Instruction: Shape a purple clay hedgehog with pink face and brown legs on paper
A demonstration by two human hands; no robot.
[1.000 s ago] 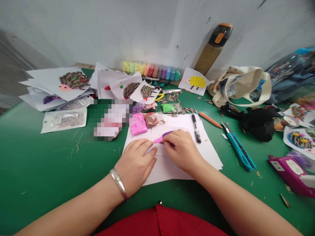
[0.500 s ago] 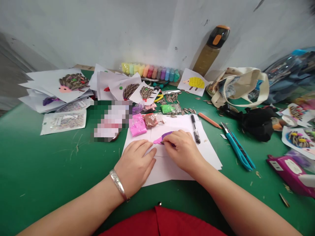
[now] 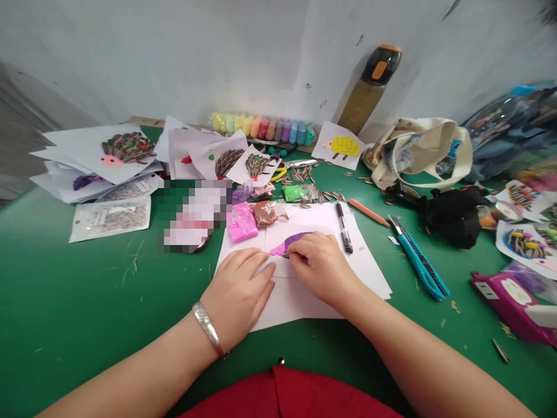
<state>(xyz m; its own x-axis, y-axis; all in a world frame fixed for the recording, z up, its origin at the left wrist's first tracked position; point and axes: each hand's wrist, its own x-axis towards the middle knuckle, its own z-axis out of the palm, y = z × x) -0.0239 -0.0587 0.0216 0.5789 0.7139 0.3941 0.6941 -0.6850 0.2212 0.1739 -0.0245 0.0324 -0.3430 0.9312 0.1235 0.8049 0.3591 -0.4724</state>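
Observation:
White paper (image 3: 287, 307) lies in front of me, with a smaller sheet on top. On that sheet is a flat clay shape, its body purple (image 3: 294, 238) and its pointed snout pink (image 3: 277, 250). My right hand (image 3: 322, 264) pinches at the lower edge of the shape and covers part of it. A sunflower seed (image 3: 285, 256) pokes out at its fingertips. My left hand (image 3: 241, 290) rests flat on the paper to the left, fingers stretched beside the pink tip. Bags of pink clay (image 3: 242, 223) and brown clay (image 3: 264, 214) lie just beyond.
A black pen (image 3: 343, 227) lies on the paper's right side. Farther right are an orange stick (image 3: 369, 212) and a blue utility knife (image 3: 418, 258). Loose sunflower seeds (image 3: 301, 174) and seed-covered hedgehog pictures (image 3: 126, 148) sit toward the wall. A bottle (image 3: 369, 90) stands behind.
My right fingertips have shifted slightly off the shape, so more of the purple clay shows. My left hand stays in place. The whole view has moved a little.

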